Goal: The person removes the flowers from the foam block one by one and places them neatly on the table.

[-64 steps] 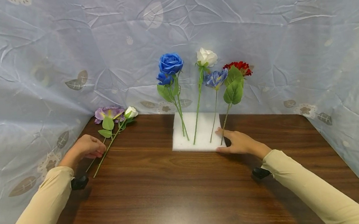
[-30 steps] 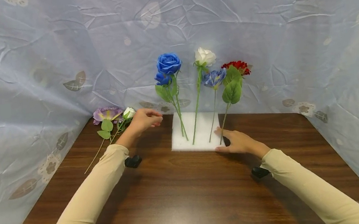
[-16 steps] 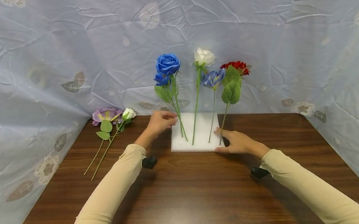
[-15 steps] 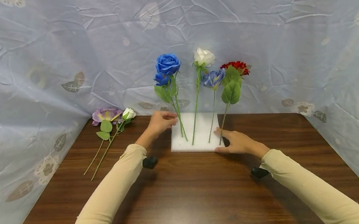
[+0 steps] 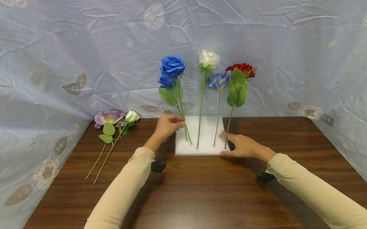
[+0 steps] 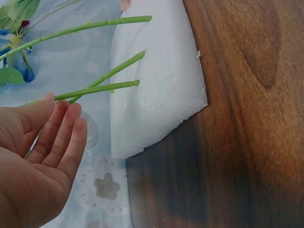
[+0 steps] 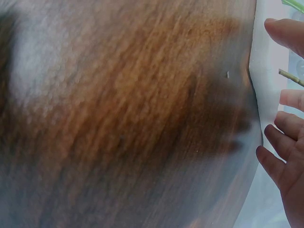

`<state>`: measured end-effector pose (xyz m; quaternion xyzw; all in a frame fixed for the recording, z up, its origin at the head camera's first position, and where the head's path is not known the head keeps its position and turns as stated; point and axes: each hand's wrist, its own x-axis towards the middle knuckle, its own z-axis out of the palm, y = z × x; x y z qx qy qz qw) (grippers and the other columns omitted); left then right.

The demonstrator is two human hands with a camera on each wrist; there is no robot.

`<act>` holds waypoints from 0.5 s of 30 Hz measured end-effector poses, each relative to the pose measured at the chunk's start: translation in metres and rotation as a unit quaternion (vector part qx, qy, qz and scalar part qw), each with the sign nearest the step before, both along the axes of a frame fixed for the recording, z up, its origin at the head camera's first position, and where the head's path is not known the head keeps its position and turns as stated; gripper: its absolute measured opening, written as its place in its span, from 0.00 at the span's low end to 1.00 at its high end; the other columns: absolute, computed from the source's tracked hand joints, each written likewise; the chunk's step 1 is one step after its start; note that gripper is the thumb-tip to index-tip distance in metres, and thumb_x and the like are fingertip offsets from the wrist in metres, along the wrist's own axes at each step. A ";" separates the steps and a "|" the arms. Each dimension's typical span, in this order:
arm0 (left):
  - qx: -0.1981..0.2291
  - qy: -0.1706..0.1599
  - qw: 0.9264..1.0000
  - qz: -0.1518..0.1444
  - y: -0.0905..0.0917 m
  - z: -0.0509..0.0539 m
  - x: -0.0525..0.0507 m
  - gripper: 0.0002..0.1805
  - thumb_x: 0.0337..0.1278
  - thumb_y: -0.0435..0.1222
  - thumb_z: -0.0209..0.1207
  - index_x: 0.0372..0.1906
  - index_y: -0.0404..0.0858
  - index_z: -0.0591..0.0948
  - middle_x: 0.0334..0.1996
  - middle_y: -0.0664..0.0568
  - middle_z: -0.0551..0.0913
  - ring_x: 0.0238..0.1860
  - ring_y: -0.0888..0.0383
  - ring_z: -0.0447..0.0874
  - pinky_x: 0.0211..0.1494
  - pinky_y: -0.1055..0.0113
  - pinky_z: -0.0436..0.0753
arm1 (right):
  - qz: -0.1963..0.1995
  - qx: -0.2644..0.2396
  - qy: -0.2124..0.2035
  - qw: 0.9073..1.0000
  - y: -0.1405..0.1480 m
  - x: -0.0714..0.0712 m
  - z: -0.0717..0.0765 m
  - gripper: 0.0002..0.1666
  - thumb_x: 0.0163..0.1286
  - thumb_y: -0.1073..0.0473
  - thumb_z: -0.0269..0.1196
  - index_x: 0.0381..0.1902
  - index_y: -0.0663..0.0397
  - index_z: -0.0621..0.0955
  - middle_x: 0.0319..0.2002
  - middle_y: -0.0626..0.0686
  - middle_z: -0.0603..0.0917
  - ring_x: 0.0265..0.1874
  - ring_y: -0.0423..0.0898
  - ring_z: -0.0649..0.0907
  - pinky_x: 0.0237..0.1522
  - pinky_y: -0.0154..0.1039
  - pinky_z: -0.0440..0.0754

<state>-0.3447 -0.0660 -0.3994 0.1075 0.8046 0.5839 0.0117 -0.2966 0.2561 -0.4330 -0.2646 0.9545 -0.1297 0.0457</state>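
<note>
A white foam block [image 5: 204, 152] holds several upright artificial flowers. In the head view, my left hand [image 5: 167, 127] is at the stems of the blue rose [image 5: 172, 66], at the block's left. The left wrist view shows thumb and forefinger of that hand [image 6: 42, 156] pinching a green stem [image 6: 109, 88] above the foam [image 6: 164, 90]. My right hand [image 5: 245, 146] rests at the block's right edge, thumb and fingers spread around the stem of the red flower [image 5: 244, 70]. In the right wrist view, the fingers of this hand [image 7: 289, 128] are loosely extended.
A white rose [image 5: 209, 58] and a blue-violet flower [image 5: 219, 81] stand between the hands. On the left of the brown table [image 5: 192, 199] lie a purple flower [image 5: 108, 117] and a small white rose [image 5: 132, 116]. Patterned cloth [image 5: 112, 43] hangs behind and at both sides.
From the flowers lying at the left, my left hand has moved right to the blue rose stems, shifting slightly further right in the last half second. My right hand stays at the block.
</note>
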 end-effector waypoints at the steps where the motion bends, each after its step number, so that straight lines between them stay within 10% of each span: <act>1: 0.001 -0.001 1.000 0.002 0.000 0.000 0.000 0.13 0.64 0.29 0.65 0.51 0.27 0.86 0.47 0.33 0.88 0.45 0.46 0.91 0.56 0.45 0.87 | -0.001 0.000 -0.001 1.000 0.000 0.000 0.000 0.53 0.67 0.33 0.65 0.78 0.58 0.64 0.75 0.65 0.67 0.67 0.67 0.76 0.66 0.62 0.76; 15: -0.003 -0.001 1.000 0.002 0.006 0.001 0.000 0.13 0.65 0.30 0.65 0.50 0.27 0.86 0.48 0.34 0.88 0.47 0.44 0.90 0.55 0.49 0.88 | -0.001 -0.003 -0.002 1.000 0.001 -0.001 -0.001 0.53 0.67 0.33 0.65 0.78 0.57 0.64 0.75 0.65 0.67 0.66 0.67 0.76 0.66 0.62 0.76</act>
